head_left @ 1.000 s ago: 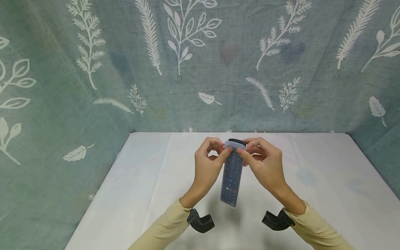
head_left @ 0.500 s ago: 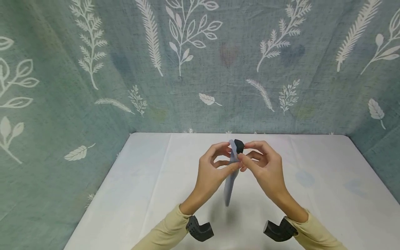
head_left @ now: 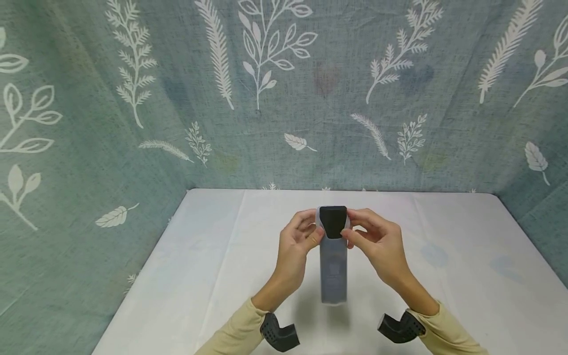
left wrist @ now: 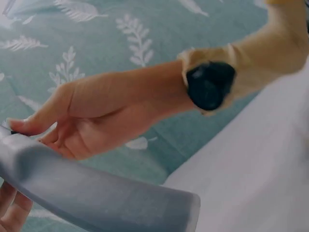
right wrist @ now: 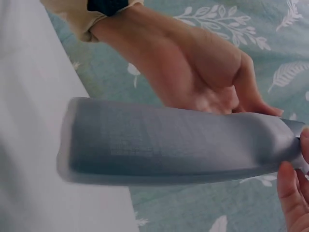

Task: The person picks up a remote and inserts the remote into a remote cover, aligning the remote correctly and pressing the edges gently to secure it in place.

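Note:
Over the table, in the head view, both hands hold a remote control [head_left: 333,220] in a translucent bluish-grey sleeve-like cover [head_left: 334,276]. Its back faces me, and it hangs lengthwise with the black end at the top, bare of the cover. My left hand [head_left: 293,244] pinches the cover's left edge near that end. From the other side my right hand [head_left: 378,241] grips the right edge, thumb on the black part's lower corner. In the right wrist view the cover [right wrist: 159,140] stretches out smooth, with a rounded bulge near the fingers. The buttons face away, hidden.
A white-covered table [head_left: 213,286] lies beneath the hands. Green cloth with white leaf prints [head_left: 328,113] hangs behind it and along the sides. Each sleeve carries a black wrist camera, such as the left camera mount [head_left: 279,333].
The hands have turned the remote control about its length, from its button face through its edge to its back. The fingers have shifted along the top end's sides.

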Available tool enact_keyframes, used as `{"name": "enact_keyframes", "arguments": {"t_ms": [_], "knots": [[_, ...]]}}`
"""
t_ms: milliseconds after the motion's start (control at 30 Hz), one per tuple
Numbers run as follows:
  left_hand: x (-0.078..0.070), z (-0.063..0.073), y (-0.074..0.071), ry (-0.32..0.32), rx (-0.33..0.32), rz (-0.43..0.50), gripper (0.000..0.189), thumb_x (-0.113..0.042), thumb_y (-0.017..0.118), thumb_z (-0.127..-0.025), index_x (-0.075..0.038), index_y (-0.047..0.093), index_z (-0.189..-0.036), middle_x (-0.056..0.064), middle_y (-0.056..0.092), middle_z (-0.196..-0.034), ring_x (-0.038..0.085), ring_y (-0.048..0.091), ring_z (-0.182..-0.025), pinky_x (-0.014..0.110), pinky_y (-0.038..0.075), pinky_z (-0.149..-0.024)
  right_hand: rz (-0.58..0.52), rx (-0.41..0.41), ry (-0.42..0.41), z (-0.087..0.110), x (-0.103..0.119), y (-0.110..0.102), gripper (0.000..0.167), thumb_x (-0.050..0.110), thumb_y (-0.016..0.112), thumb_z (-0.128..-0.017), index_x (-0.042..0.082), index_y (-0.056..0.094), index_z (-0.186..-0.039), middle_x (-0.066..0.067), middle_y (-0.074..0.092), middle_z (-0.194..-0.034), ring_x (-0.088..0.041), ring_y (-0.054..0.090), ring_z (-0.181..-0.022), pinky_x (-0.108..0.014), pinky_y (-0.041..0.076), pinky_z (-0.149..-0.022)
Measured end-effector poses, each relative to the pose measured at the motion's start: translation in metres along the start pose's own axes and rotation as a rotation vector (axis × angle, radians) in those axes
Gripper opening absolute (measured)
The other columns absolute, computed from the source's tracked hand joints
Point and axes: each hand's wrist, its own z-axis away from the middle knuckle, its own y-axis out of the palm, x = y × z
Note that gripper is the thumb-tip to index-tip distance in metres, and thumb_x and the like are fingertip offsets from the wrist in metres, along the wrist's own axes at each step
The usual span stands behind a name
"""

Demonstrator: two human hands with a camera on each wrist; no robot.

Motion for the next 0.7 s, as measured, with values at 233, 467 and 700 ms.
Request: {"name": "enact_keyframes", "arguments": {"t_ms": [233,467,700], "knots": [[0.002,0.004,-0.004,0.06,0.012,-0.068,0.036,0.0,0.065,-0.087,0.002,0.058,-0.122,0.015,0.056,-0.114,0.016,0.064,-0.084,0.031,0.056,-0.073,-0.053,-0.013,0.002,0.003,-0.001,-0.003,0.029,-0.012,0.069,-0.078,-0.015,0.063,-0.106,-0.007,0.064,-0.092,-0.019,0.059,-0.07,-0.027,0.055,-0.054],[0.004,0.003,-0.006,0.072,0.036,-0.168,0.032,-0.003,0.073,-0.082,0.003,0.066,-0.113,0.012,0.062,-0.106,0.019,0.065,-0.081,0.041,0.057,-0.072,-0.063,-0.062,-0.092,0.006,-0.01,0.002,0.014,-0.013,0.066,-0.08,-0.012,0.067,-0.094,-0.008,0.062,-0.088,-0.018,0.058,-0.078,-0.024,0.055,-0.067],[-0.001,0.002,-0.005,0.047,0.078,-0.238,0.031,-0.004,0.073,-0.082,-0.001,0.069,-0.113,0.01,0.061,-0.107,0.016,0.063,-0.071,0.038,0.058,-0.06,0.015,-0.109,-0.296,0.006,-0.015,0.004,0.013,-0.022,0.062,-0.078,-0.012,0.061,-0.086,-0.026,0.058,-0.116,-0.031,0.055,-0.113,-0.034,0.046,-0.097]]}}
